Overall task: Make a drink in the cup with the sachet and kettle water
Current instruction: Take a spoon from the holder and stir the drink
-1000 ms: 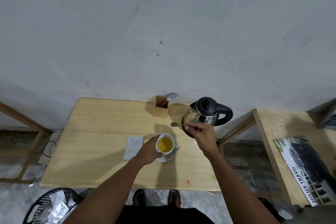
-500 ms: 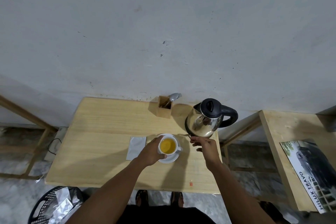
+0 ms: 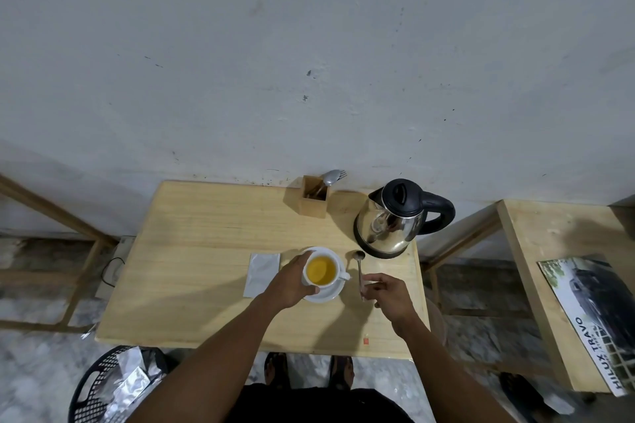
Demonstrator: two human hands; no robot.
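A white cup [image 3: 339,267] of yellow drink stands on a white saucer [image 3: 330,295] near the front middle of the wooden table [image 3: 206,233]. My left hand [image 3: 292,282] is wrapped around the cup's left side. Just left of it a silver sachet [image 3: 263,273] lies flat. To the cup's right a metal spoon [image 3: 359,264] lies on the table, bowl pointing away, and my right hand [image 3: 391,295] pinches its handle end. The steel kettle [image 3: 388,230] with a black lid stands at the back right.
A wooden holder [image 3: 314,196] with cutlery stands at the table's back edge against the wall. A black basket [image 3: 99,385] with foil wrappers sits on the floor at the lower left. A second wooden table [image 3: 549,251] on the right carries a magazine [image 3: 591,312].
My right hand brought the spoon down from in front of the kettle and laid it on the table right of the saucer. My left hand stayed on the cup.
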